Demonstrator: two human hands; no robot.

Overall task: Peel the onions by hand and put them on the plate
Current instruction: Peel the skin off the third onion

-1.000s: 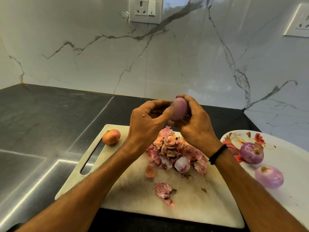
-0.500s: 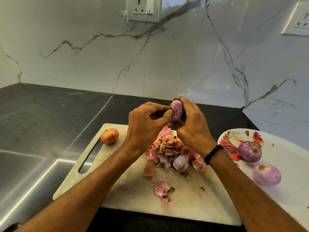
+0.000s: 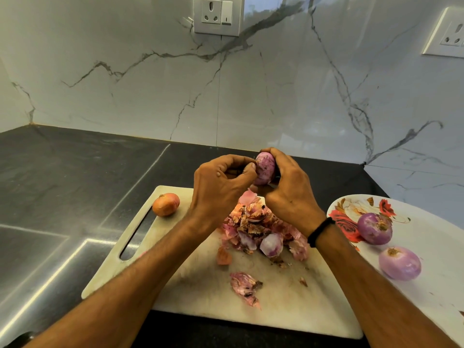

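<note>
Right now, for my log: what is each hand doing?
Left hand pinches the tip of the round purple onion.
Right hand grips that onion.

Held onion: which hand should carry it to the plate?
Right. The right hand grips the onion, and the plate lies on that side; the left hand only pinches its tip.

White grey-veined marble wall [image 3: 125,71], socket plate [image 3: 218,15], second plate [image 3: 449,33] partly cropped, dark, perhaps stone, countertop [image 3: 62,172] with glare.

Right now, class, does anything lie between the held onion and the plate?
Nothing visible does. The onion, gripped by left hand and right hand above the peels, has open air to the plate; two peeled onions there leave room.
</note>
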